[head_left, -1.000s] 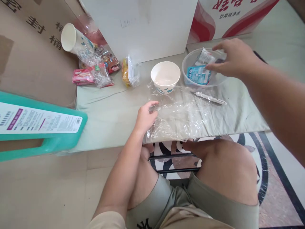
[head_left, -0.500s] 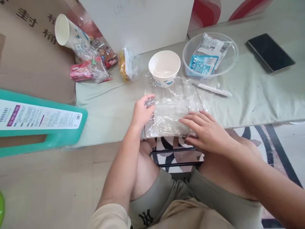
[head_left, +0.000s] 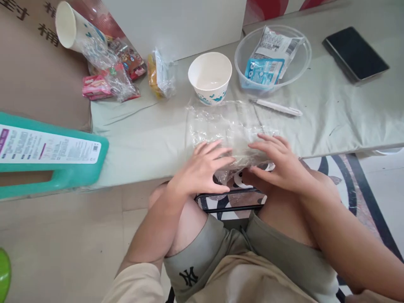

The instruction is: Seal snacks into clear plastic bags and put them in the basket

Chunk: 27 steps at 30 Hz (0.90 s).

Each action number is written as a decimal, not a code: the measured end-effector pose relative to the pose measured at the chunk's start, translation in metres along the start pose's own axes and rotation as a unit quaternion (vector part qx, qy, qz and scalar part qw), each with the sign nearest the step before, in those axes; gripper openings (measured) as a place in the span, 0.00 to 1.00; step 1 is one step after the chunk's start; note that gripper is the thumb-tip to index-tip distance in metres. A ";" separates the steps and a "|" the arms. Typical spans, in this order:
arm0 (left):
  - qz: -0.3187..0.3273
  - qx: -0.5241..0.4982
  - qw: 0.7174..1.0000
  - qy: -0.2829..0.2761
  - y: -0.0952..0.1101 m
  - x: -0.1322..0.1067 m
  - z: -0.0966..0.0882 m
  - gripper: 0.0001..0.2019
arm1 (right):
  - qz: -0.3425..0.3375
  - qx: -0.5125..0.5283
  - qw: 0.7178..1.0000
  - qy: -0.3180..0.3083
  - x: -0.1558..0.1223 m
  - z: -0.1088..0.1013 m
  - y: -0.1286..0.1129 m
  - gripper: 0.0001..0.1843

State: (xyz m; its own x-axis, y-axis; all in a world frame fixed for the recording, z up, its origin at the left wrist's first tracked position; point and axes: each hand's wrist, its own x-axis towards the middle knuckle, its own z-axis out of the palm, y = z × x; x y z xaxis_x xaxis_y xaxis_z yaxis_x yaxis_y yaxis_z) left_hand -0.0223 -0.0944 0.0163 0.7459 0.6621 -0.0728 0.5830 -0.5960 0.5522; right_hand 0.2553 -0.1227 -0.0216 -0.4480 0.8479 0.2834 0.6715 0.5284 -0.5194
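Observation:
A clear, crinkled plastic bag or sheet (head_left: 227, 126) lies flat over the front edge of the cloth-covered surface, its near end hanging slightly over. My left hand (head_left: 203, 168) rests at its near left part with fingers spread. My right hand (head_left: 277, 164) is over the near right part, fingers apart too. Neither hand grips anything. Just behind the plastic stands a white paper bowl (head_left: 210, 80) with a blue-green pattern. A white pen-like cutter (head_left: 277, 107) lies to the right of the bowl, by the plastic's far right corner.
Packets sit in a clear plastic bowl (head_left: 241, 78) at the back. A dark phone or tablet (head_left: 356, 54) lies at the right. Snack packs (head_left: 96, 87), a yellow packet (head_left: 159, 75) and a tilted paper cup (head_left: 67, 27) are at the left, beside a green jug (head_left: 78, 174).
My left hand has let go of a small clear bit of the plastic at the left, moved right and nearer, and spread its fingers. My right hand stays over the plastic. The view has shifted slightly.

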 end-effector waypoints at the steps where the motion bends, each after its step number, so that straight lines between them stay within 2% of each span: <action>1: -0.012 0.013 0.999 -0.033 0.004 0.000 0.003 0.35 | 0.006 0.001 1.000 -0.012 -0.001 -0.001 0.003 0.31; 3: -0.043 0.022 0.997 -0.061 0.004 0.001 0.005 0.37 | 0.019 -0.005 0.999 -0.041 -0.005 -0.004 0.010 0.36; 4: -0.057 0.016 0.996 -0.066 0.001 0.001 0.004 0.37 | 0.027 -0.009 0.998 -0.052 -0.007 -0.006 0.014 0.35; 8: -0.105 -0.035 0.993 -0.049 -0.023 -0.006 -0.013 0.31 | 0.041 -0.003 0.997 -0.065 -0.009 -0.013 0.022 0.09; 9: -0.120 -0.043 0.991 -0.035 -0.027 -0.010 -0.017 0.29 | 0.039 0.005 0.998 -0.055 -0.008 -0.015 0.022 0.05; 12: -0.144 -0.053 0.988 0.001 -0.032 -0.019 -0.026 0.25 | 0.041 0.057 0.997 0.003 -0.002 -0.017 0.018 0.06; 14: -0.137 -0.044 0.990 -0.006 -0.028 -0.023 -0.025 0.29 | 0.065 0.112 0.990 0.053 0.001 -0.018 0.015 0.03; 16: -0.124 -0.021 0.992 -0.027 -0.019 -0.025 -0.019 0.37 | 0.112 0.166 0.975 0.096 0.004 -0.018 0.014 0.03; 18: -0.113 0.006 0.993 -0.034 -0.011 -0.024 -0.012 0.39 | 0.168 0.211 0.954 0.131 0.005 -0.016 0.015 0.04; 20: -0.103 0.019 0.995 -0.002 -0.007 -0.022 -0.007 0.31 | 0.205 0.248 0.932 0.166 0.006 -0.014 0.018 0.06; 23: -0.084 -0.033 0.991 0.101 -0.008 -0.019 -0.004 0.11 | 0.213 0.281 0.909 0.223 0.007 -0.011 0.025 0.06; 25: -0.108 -0.109 0.972 0.179 -0.011 -0.018 -0.006 0.11 | 0.178 0.293 0.911 0.227 0.005 -0.011 0.028 0.07; 27: -0.165 -0.185 0.937 0.246 -0.013 -0.018 -0.009 0.13 | 0.130 0.291 0.931 0.180 0.003 -0.012 0.029 0.17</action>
State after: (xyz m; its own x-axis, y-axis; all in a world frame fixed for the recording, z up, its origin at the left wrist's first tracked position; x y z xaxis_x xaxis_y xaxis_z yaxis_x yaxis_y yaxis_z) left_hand -0.0460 -0.0941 0.0172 0.2527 0.9662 0.0503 0.5360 -0.1831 0.8241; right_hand 0.2810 -0.1044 -0.0261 -0.0172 0.9584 0.2850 0.2496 0.2802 -0.9269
